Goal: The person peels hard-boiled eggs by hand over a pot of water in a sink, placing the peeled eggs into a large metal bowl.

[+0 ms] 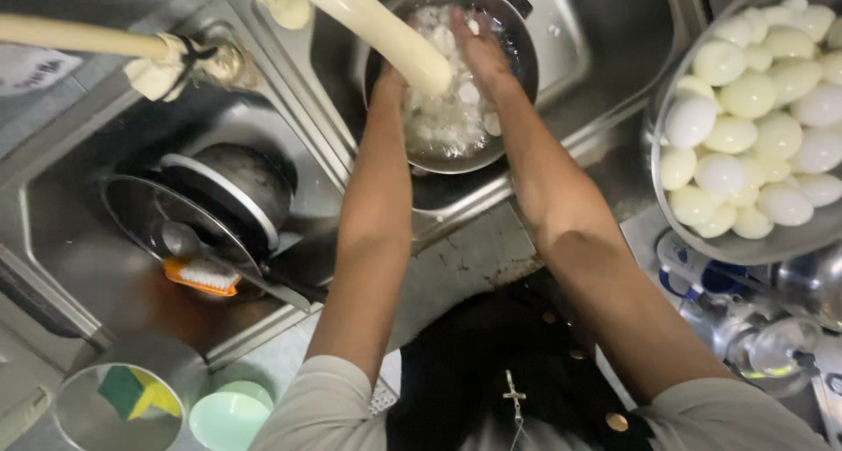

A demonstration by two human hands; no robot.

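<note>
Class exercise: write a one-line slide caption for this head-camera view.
Both hands, left and right, reach into a shell-filled pot in the sink, beside a bowl of peeled eggs.

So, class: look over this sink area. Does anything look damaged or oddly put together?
Yes. The countertop edge between the sinks is chipped and stained, and the tap joint at upper left is wrapped with makeshift binding.

Both arms reach forward, hands (438, 60) close together, fingers seemingly curled.
</note>
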